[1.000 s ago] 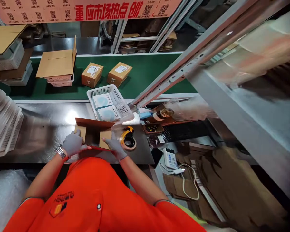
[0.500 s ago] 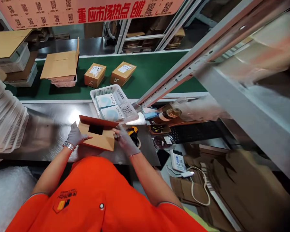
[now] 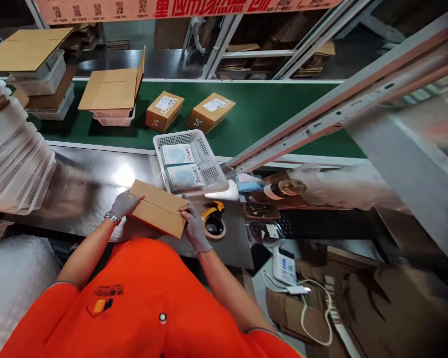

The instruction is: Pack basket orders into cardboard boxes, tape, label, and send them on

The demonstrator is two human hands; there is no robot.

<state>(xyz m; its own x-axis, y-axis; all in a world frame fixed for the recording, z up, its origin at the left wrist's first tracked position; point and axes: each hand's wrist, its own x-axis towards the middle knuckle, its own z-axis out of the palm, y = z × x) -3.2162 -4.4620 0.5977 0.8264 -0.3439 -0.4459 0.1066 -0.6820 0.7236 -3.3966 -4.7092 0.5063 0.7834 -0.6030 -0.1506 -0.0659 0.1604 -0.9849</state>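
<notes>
A brown cardboard box [image 3: 159,206] is between my two gloved hands above the steel bench, its top flaps lying together along a seam. My left hand [image 3: 126,204] grips its left end, with the thumb on top. At the right end, my right hand [image 3: 194,226] holds the box with curled fingers on the flap edge. Just beyond the box stands a white perforated basket [image 3: 218,181] with two white-and-blue boxes [image 3: 184,176] in it. A yellow-and-black tape dispenser [image 3: 213,219] lies right of my right hand.
Two labelled cartons [image 3: 165,110] rest on the green conveyor [image 3: 276,109]. Baskets with cardboard [image 3: 110,89] on them stand further left. Stacked white baskets [image 3: 18,159] occupy the bench's left end. A slanted metal post [image 3: 302,124] rises at right, near a keyboard [image 3: 328,223] and bottle [image 3: 285,189].
The box's raised flap has come down, and the dark opening in its top is covered. Both hands remain at its ends. The view has shifted slightly.
</notes>
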